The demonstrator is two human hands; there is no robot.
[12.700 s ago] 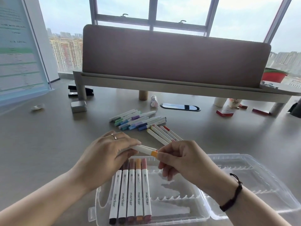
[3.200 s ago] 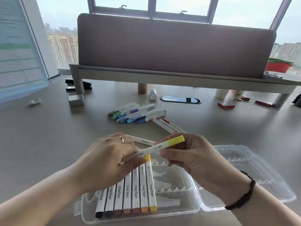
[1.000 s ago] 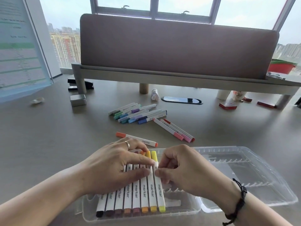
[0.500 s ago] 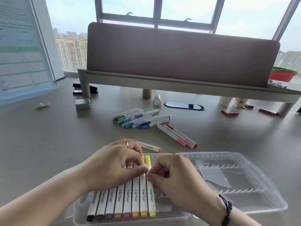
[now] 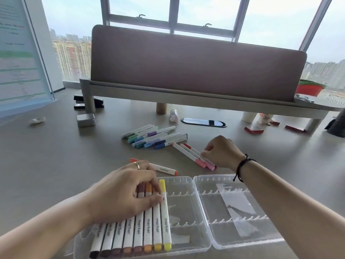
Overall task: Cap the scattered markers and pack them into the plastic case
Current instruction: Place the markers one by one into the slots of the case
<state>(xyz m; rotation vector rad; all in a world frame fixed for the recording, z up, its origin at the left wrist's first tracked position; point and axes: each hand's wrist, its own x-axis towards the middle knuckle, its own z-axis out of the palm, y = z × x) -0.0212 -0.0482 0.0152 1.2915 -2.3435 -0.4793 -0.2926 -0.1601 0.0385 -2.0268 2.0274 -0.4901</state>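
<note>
At two o'clock from the plastic case (image 5: 194,240), the right hand (image 5: 221,153) pinches pink markers (image 5: 190,156) lying ten-to-four; the left hand (image 5: 127,191) presses flat on packed markers (image 5: 147,232).

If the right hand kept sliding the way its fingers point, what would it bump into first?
The right hand points left; its fingertips already touch the pink and red markers. Beyond them the blue and green marker pile probably comes next, though depth is unclear.
</note>
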